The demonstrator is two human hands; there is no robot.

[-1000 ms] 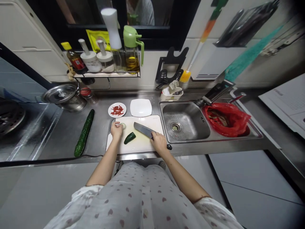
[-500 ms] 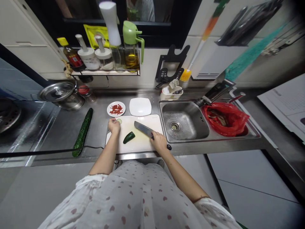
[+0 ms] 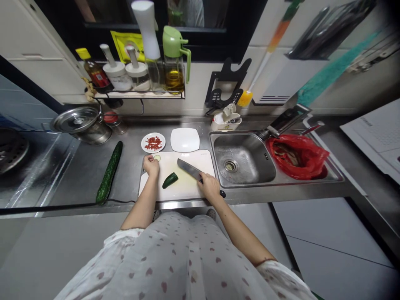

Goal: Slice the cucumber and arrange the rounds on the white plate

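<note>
My right hand is closed on the handle of a kitchen knife, its broad blade lying low over the white cutting board and pointing to the upper left. At the board's upper left corner, my left hand has its fingers pinched together at a thin, pale cucumber slice. Between both hands lies a short, dark green cucumber piece, cut at its right end. Left of the board, a whole cucumber rests on the steel counter.
Behind the board stand a small plate of chopped red pieces and a white square plate. The sink is to the right, with a red plastic bag beside it. A black cable runs along the front edge at left.
Both hands and the knife stay almost where they were; the view has shifted slightly. The black cable at left hangs a little lower.
</note>
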